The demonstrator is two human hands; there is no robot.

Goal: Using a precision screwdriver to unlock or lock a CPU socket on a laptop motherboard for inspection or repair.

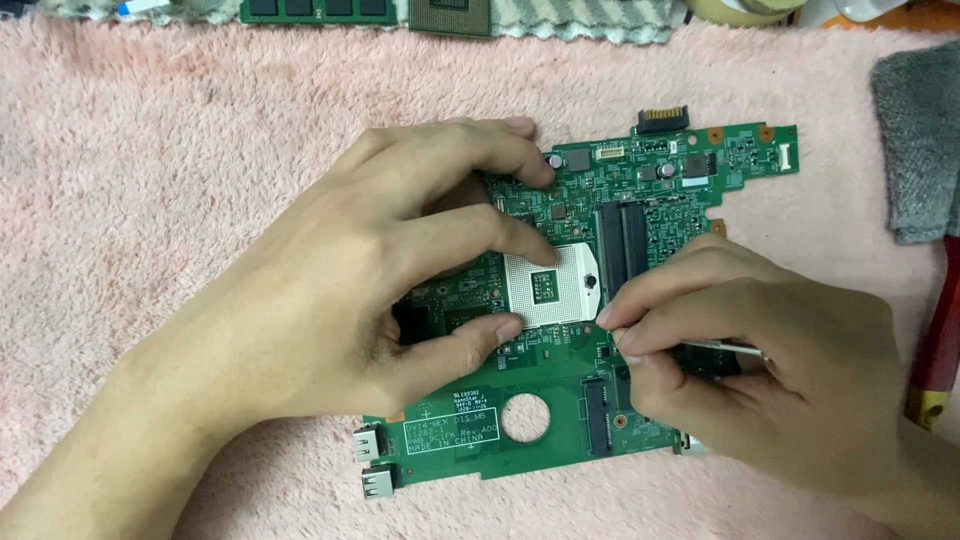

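A green laptop motherboard (pixel 660 190) lies flat on a pink fluffy towel (pixel 150 150). Its square white processor socket (pixel 545 288) sits near the board's middle. My left hand (pixel 350 280) rests on the board's left half, fingertips spread around the socket's top, left and bottom edges. My right hand (pixel 770 350) comes in from the right, fingers pinched on a thin metal tool (pixel 725 347) whose tip points at the socket's right edge. Two black memory slots (pixel 622 240) run just right of the socket.
A green memory stick (pixel 315 10) and a square processor chip (pixel 450 15) lie along the top edge. A grey cloth (pixel 920 140) sits at the right, with a red-handled tool (pixel 938 350) below it. Roll of tape (pixel 735 10) at top right.
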